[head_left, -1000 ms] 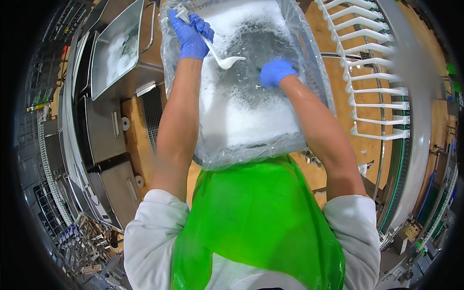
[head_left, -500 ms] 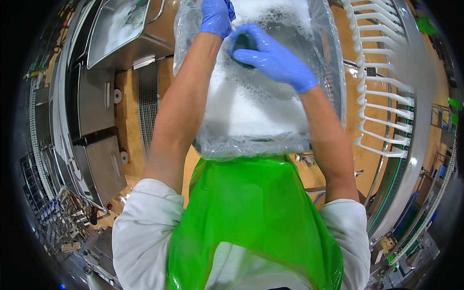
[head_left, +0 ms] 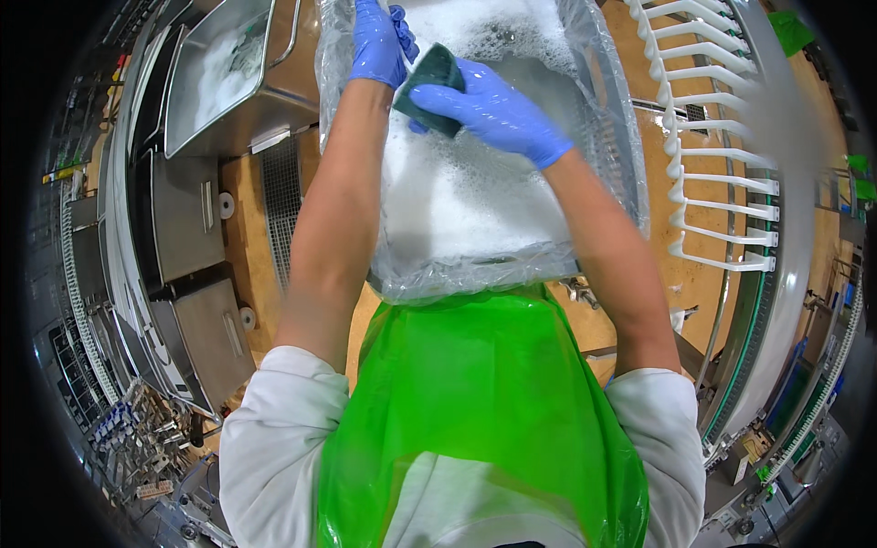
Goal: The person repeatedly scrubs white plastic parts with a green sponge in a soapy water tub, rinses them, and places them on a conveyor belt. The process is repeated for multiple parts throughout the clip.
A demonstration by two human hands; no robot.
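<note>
showing both hands (head_left: 377,46) (head_left: 493,108) curled, the right gripping a green sponge (head_left: 433,78)

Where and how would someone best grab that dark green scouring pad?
Probably across its middle, coming from the right: the dark green scouring pad is a flat, tilted slab, so the right hand can pinch it as shown, thumb across the visible face and fingers behind, leaving upper and lower ends exposed.

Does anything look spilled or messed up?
I see nothing spilled or broken. The clear plastic liner looks messiest, bunched and wrinkled around the foamy water. The dark green pad looks fine.
</note>
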